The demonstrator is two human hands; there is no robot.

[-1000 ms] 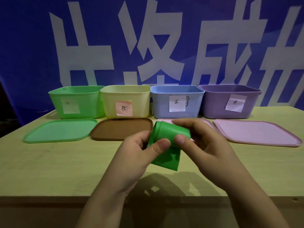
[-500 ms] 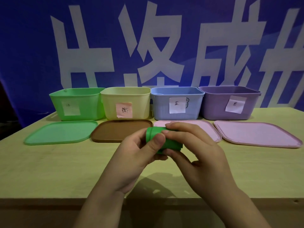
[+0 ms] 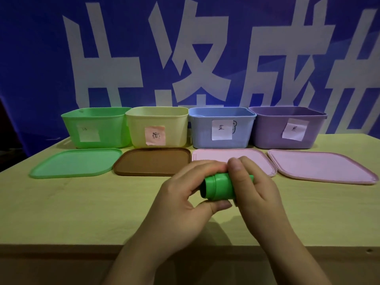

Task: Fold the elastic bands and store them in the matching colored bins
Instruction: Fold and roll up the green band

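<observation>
- Holding the green elastic band, now a tight stubby roll — a second ago its tail hung loose — we grip it with left hand and right hand above the pale wooden table.
- Folding looks finished; next, the open green plastic bin, far left.

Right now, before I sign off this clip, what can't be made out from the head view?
- Bin contents: the walls of the green bin, yellow bin, blue bin and purple bin hide their floors.
- Green band: the left hand and right hand cover its ends, so the fold count is unclear.
- Green bin's label: writing too faint.
- Pink lid behind the hands: near edge covered.
</observation>
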